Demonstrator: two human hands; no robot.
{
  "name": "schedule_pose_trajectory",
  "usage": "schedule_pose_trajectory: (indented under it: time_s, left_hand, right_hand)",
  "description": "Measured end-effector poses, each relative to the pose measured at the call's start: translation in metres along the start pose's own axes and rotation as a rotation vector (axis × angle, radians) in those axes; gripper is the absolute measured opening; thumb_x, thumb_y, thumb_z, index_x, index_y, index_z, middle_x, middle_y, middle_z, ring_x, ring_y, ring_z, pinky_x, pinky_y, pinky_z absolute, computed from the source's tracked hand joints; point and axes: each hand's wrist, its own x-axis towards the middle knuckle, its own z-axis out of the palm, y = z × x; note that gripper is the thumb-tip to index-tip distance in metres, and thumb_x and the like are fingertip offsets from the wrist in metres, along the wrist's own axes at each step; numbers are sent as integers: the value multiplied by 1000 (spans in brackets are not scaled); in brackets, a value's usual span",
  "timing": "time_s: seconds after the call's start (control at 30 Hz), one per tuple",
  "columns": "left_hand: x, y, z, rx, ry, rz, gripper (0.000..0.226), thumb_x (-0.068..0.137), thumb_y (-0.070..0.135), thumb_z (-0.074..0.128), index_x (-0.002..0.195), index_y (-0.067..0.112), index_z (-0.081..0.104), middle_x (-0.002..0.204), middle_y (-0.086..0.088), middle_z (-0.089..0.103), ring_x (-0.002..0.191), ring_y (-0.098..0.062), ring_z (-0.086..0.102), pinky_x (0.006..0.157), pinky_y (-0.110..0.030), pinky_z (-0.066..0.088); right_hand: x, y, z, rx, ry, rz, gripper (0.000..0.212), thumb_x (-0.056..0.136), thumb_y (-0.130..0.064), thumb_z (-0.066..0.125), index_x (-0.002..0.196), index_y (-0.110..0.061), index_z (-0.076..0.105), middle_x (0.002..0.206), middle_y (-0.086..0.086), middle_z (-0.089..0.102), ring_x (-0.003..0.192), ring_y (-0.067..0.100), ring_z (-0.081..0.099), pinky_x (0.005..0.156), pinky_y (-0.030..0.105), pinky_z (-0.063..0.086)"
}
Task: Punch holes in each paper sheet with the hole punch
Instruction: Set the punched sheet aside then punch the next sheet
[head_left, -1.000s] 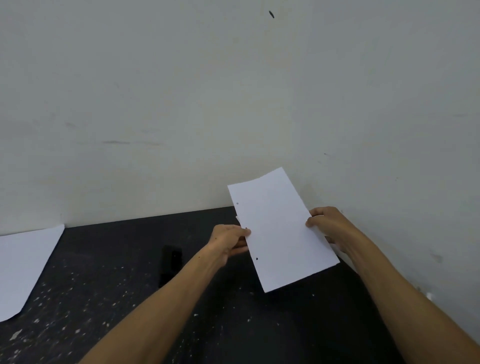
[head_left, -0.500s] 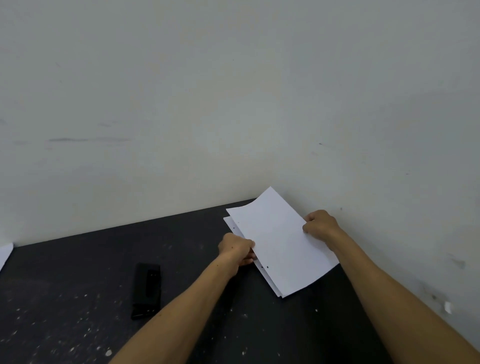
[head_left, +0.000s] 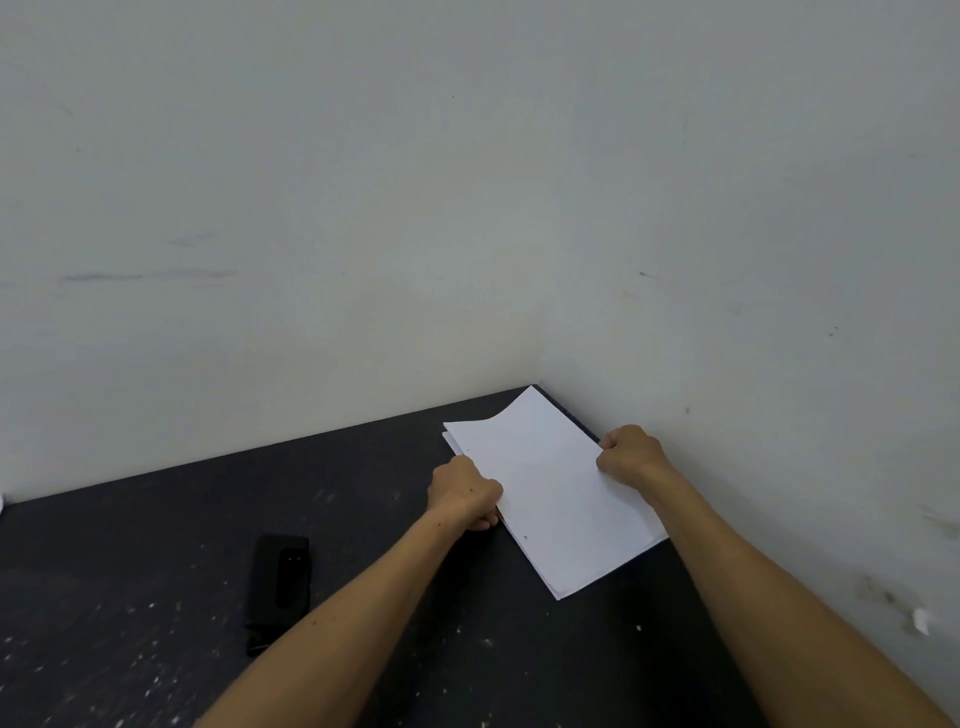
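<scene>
A white punched sheet (head_left: 556, 488) with two small holes along its left edge lies on top of a thin stack of sheets (head_left: 558, 592) in the table's far right corner. My left hand (head_left: 465, 491) grips the sheet's left edge, fingers curled. My right hand (head_left: 626, 454) pinches its right edge near the wall. The sheet's far end still curls upward a little. A black hole punch (head_left: 278, 587) lies flat on the dark table (head_left: 156, 545), well to the left of both hands.
White walls meet in a corner right behind the stack, and the right wall runs close beside my right forearm. A sliver of another white sheet (head_left: 2, 503) shows at the far left edge. The table surface is speckled with white flecks.
Both hands lowered the punched sheet from the air onto the stack in the corner. The view swung right, so the left pile of paper has nearly left the frame.
</scene>
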Motion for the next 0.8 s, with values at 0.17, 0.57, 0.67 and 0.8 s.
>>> schedule_pose_trajectory:
  time_s: [0.17,0.57,0.67,0.8]
  left_hand:
    - [3,-1,2,5,14,1,5,87,0,62,92,1,64,82,-15,74,68,-26,77,66,-39,66]
    - [-5,-3,5,90,57,88,18,92,10,60,77,15,52,78,-12,75,63,-26,76,72,-34,65]
    - [-6,-8,7,125,69,114,3,92,11,59,94,9,58,85,-13,74,59,-23,76,65,-30,64]
    - [-12,-16,6,119,16,193,34,91,15,62,121,4,51,112,-11,67,68,-18,76,64,-32,65]
  right_hand:
    - [0,6,5,25,-5,2,19,88,-1,52,99,-2,68,107,11,67,102,32,63,80,28,46]
    - [-8,21,12,-80,62,-104,46,94,-11,56,139,-5,61,137,12,65,125,31,60,97,33,49]
    - [-18,21,11,-108,68,-142,51,97,-11,55,148,-6,53,144,12,60,132,30,56,104,36,47]
    - [-31,24,11,-158,76,-178,52,100,-13,53,151,-5,48,149,14,55,134,31,54,105,38,46]
